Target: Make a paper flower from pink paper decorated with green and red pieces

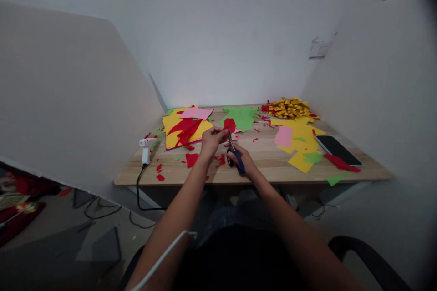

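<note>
Over the middle of the table, my left hand pinches a small red piece of paper or felt by its lower left edge. My right hand is wrapped round the dark blue handles of a pair of scissors. Their blades point up and away from me and meet the red piece at its lower right side. Whether the blades are parted is too small to tell. Red scraps lie on the table just left of and below my hands.
Yellow sheets with red and pink pieces lie at the left, a green sheet behind my hands. At the right are a heap of yellow cut pieces and a phone. A white glue gun stands at the left edge, its cord hanging down.
</note>
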`<state>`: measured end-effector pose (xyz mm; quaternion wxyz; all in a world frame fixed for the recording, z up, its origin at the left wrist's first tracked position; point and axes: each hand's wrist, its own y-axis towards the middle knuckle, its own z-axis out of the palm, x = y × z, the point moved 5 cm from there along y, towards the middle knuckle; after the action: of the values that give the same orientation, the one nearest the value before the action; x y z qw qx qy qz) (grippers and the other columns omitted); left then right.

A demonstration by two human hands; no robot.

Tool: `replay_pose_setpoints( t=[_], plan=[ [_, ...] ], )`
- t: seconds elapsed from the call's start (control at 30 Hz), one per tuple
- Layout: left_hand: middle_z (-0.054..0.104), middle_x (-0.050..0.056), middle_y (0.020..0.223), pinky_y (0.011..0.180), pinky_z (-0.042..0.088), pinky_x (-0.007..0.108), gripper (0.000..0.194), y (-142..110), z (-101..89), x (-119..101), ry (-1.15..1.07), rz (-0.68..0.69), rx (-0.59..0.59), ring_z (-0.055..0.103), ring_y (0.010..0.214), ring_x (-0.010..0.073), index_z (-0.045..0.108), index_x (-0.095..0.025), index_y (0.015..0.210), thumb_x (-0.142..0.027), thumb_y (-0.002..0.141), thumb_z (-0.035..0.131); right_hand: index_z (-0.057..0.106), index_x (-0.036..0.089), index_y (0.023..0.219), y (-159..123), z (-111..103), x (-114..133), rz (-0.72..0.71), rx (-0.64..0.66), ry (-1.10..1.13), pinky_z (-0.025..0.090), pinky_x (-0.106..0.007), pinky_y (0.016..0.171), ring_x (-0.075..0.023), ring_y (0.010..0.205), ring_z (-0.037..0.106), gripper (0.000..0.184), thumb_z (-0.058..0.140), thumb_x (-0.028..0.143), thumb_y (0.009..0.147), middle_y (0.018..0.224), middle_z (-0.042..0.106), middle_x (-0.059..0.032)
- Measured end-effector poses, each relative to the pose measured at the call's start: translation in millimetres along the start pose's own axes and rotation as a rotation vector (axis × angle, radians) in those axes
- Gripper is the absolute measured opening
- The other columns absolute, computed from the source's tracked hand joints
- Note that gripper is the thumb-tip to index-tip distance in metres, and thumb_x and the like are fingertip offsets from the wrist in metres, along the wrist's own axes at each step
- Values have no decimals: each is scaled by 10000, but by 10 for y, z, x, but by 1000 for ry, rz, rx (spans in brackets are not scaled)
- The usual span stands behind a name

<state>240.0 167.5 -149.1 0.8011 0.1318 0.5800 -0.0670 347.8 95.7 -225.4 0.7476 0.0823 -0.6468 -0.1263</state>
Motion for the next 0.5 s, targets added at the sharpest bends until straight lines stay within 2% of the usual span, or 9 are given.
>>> replay_pose_setpoints(
  t=[0.5],
  plan=[
    [643, 2, 638, 663, 553, 306, 422, 18, -5, -32, 20, -16, 13, 615, 588, 125, 640, -135, 711, -369, 506, 925, 581, 193, 1117, 4, -13, -47, -1, -6, -8, 446, -239, 517, -101, 537, 527, 457, 727, 492, 804, 684, 546, 55]
  ],
)
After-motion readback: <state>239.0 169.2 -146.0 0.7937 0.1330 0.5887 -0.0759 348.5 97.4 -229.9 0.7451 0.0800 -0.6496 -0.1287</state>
